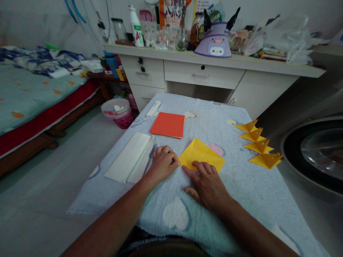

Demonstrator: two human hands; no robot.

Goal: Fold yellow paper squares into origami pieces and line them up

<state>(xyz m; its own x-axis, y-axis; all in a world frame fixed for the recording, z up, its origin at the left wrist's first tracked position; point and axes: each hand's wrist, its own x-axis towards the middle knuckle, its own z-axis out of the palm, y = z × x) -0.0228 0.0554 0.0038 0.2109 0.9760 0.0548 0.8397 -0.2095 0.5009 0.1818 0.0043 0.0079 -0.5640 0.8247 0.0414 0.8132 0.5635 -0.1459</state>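
A yellow sheet of origami paper (199,152) lies on the cloth-covered table in front of me, with creases showing on it. My left hand (164,161) is at its left corner, fingers curled, thumb and forefinger closed on the corner. My right hand (209,184) rests on the paper's lower edge with fingers stretched out and thumb apart on the cloth. Part of the near edge is hidden under the right fingers. Along the table's right side stand several folded yellow paper figures (265,160) with pointed tips, lined up in a row.
Beyond my hands lies a stack of orange-red paper (168,124). A folded whitish sheet or packet (130,157) is at the left, and a small white box (153,109) sits farther back. A cabinet (203,74) stands behind the table; a round-doored appliance (318,153) is at the right.
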